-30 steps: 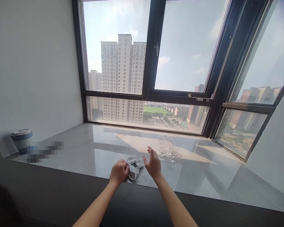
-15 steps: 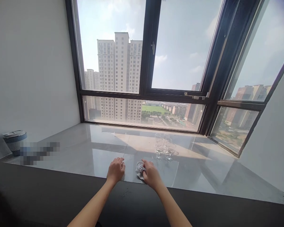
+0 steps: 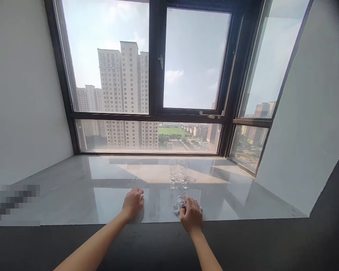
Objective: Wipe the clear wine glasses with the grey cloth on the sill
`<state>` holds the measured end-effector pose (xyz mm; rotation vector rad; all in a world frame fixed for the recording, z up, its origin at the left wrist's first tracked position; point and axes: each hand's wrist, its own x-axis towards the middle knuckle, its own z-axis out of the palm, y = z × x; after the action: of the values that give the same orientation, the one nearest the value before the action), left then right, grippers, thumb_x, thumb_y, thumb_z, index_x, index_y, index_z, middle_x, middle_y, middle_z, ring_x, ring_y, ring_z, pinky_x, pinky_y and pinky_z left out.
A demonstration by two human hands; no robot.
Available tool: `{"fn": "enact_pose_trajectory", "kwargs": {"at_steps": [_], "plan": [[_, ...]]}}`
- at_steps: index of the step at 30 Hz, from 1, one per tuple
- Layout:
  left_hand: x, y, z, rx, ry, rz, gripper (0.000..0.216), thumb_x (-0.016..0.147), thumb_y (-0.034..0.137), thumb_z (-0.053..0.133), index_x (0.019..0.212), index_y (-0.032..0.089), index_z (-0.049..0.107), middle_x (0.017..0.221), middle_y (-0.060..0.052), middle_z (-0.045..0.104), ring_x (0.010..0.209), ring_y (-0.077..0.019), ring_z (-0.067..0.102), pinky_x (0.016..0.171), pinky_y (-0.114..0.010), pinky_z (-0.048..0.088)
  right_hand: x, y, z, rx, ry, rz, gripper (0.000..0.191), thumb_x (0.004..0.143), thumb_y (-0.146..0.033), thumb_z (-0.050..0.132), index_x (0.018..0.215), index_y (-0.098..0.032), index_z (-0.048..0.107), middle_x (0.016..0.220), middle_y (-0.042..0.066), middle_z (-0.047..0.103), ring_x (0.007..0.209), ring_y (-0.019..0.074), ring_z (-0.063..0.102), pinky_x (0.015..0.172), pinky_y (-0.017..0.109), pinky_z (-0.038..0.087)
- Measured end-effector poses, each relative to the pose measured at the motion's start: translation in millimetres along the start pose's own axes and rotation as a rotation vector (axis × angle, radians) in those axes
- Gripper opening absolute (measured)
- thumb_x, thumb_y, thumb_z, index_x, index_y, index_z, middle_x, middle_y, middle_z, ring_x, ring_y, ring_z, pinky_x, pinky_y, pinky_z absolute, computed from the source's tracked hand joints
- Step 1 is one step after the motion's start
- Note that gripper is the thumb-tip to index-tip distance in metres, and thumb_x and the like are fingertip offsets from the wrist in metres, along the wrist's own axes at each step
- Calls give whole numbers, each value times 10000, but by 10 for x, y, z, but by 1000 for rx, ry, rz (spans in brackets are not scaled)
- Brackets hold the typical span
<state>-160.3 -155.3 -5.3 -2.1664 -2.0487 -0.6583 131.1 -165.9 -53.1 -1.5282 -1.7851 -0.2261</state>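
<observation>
My right hand (image 3: 192, 215) is closed on a crumpled light-grey cloth (image 3: 179, 206) and presses it against the glossy windowsill (image 3: 158, 210) near its front edge. Part of the cloth sticks out to the left of the fingers and a bit shows on the right. To its left, my left hand (image 3: 133, 204) rests at the sill with its fingers curled in. Whatever may be inside those fingers is hidden. Several clear stemmed glasses (image 3: 184, 184) stand in a cluster on the sill, just beyond the cloth and apart from both hands.
A dark-framed window (image 3: 154, 75) rises behind the sill, with a narrower side pane (image 3: 248, 146) at the right. White walls (image 3: 302, 131) close in both sides. A blurred, pixelated patch covers something at the far left. The sill's front edge drops to a dark face.
The view has swung to the right, so the bucket at the left is gone from sight. My right hand has slid the cloth rightward, farther from my left hand.
</observation>
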Motion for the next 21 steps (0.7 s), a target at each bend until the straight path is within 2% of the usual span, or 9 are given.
{"fn": "enact_pose_trajectory", "kwargs": {"at_steps": [3, 5, 10, 13, 15, 18, 21], "plan": [[289, 426, 172, -138, -83, -42, 240, 842, 247, 502, 1032, 182, 632, 1069, -102, 652, 983, -219, 600, 772, -294, 415, 28, -44, -33, 10, -5, 29, 373, 815, -275, 525, 1174, -177, 546, 1087, 92, 604, 1045, 270, 515, 914, 387, 387], [477, 710, 323, -227, -134, -84, 279, 815, 251, 548, 1067, 161, 628, 1110, -114, 657, 1016, -215, 603, 801, -282, 413, 56, -49, -51, 17, -9, 42, 357, 845, -343, 535, 1166, -186, 550, 1093, 89, 606, 1045, 264, 517, 903, 377, 387], [869, 1193, 646, -292, -208, -120, 425, 782, 345, 623, 1153, 139, 604, 1143, -138, 674, 1034, -231, 625, 793, -266, 417, 123, -26, -8, 50, -3, 131, 318, 954, -386, 412, 1173, -197, 542, 1099, 88, 626, 1036, 241, 535, 874, 350, 395], [1044, 1332, 749, -319, -215, -151, 468, 763, 390, 645, 1155, 137, 609, 1171, -145, 670, 1055, -239, 623, 774, -257, 415, 147, -13, 32, 51, -3, 177, 291, 959, -347, 405, 1166, -195, 540, 1094, 88, 631, 1027, 244, 538, 865, 354, 395], [1133, 1380, 789, -332, -218, -161, 420, 773, 386, 636, 1115, 143, 634, 1135, -130, 688, 1021, -225, 634, 746, -249, 413, 153, -9, 42, 40, 0, 181, 276, 953, -330, 416, 1163, -200, 539, 1091, 86, 631, 1023, 246, 537, 860, 356, 393], [1204, 1380, 818, -334, -238, -164, 231, 793, 339, 616, 911, 156, 694, 930, -84, 733, 867, -189, 657, 680, -238, 402, 150, -8, 37, 20, -2, 174, 271, 948, -333, 431, 1159, -205, 542, 1076, 87, 631, 1011, 249, 536, 848, 355, 389], [1193, 1252, 795, -314, -230, -170, 175, 793, 313, 613, 737, 163, 686, 787, -58, 723, 777, -170, 644, 649, -234, 385, 140, -4, 28, 6, -6, 161, 281, 949, -334, 433, 1168, -195, 540, 1064, 87, 629, 1011, 250, 531, 850, 351, 381]]}}
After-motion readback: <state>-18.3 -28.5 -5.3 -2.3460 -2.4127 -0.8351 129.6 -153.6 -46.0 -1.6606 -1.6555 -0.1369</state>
